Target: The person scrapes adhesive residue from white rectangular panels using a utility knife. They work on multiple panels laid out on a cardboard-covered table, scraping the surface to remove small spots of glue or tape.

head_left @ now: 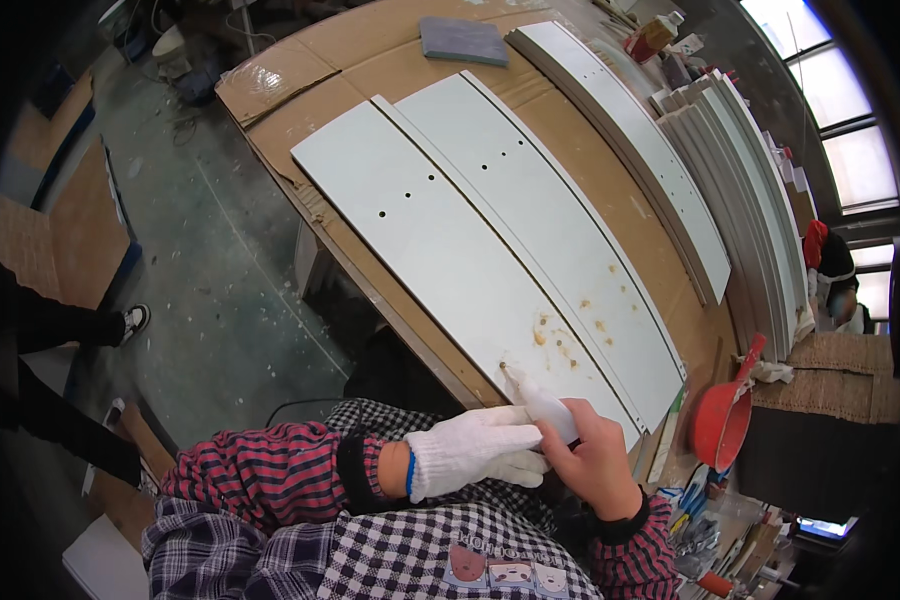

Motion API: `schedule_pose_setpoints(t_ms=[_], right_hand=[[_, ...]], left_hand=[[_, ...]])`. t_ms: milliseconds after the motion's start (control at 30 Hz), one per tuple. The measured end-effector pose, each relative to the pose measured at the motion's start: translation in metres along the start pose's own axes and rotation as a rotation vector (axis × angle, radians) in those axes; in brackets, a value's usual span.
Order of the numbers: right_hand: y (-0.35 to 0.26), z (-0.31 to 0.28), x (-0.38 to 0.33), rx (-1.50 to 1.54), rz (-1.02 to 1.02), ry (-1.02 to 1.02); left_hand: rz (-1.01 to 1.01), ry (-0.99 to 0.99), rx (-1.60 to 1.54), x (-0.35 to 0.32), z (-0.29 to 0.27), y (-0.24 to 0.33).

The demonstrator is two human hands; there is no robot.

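Observation:
A pale, soft-looking bottle with a narrow tip (pixel 548 408) is gripped in my bare right hand (pixel 595 455). Its tip points down at a small hole near the front edge of a white panel (pixel 370 150). My left hand (pixel 475 450) wears a white knitted glove. Its fingers are stretched out toward the right, their ends against the right hand and the bottle's lower side. A second white panel (pixel 530 170) lies right alongside the first. Both panels have small dark holes, and brownish-yellow smears surround the holes nearest me.
Cardboard (pixel 370 75) covers the table under the panels. A grey block (pixel 463 40) lies at the far edge. Right of the panels are a narrow white board (pixel 630 120), a stack of boards (pixel 735 190) and a red pan (pixel 722 425). Another person's legs (pixel 70 330) show at left.

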State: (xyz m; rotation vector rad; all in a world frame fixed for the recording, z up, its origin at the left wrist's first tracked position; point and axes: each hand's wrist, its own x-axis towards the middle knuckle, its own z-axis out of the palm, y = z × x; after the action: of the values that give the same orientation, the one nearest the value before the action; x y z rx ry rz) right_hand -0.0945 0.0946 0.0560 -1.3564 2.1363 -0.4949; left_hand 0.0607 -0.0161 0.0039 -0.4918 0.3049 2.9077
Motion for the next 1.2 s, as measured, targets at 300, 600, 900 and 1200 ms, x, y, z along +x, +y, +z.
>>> schedule_pose_setpoints(t_ms=[300, 600, 900, 1200], right_hand=[[0.0, 0.0, -0.001, 0.052, 0.05, -0.012], [0.022, 0.016, -0.031, 0.701, 0.277, -0.009], [0.017, 0.016, -0.046, 0.458, -0.027, -0.059], [0.023, 0.019, -0.058, 0.574, 0.116, -0.079]], left_hand=[[-0.012, 0.011, 0.023, 0.002, -0.001, -0.002], [0.055, 0.076, 0.348, 0.008, -0.001, -0.01], [0.083, 0.134, 0.577, 0.003, 0.011, -0.007], [0.011, 0.123, 0.567, 0.008, 0.008, -0.017]])
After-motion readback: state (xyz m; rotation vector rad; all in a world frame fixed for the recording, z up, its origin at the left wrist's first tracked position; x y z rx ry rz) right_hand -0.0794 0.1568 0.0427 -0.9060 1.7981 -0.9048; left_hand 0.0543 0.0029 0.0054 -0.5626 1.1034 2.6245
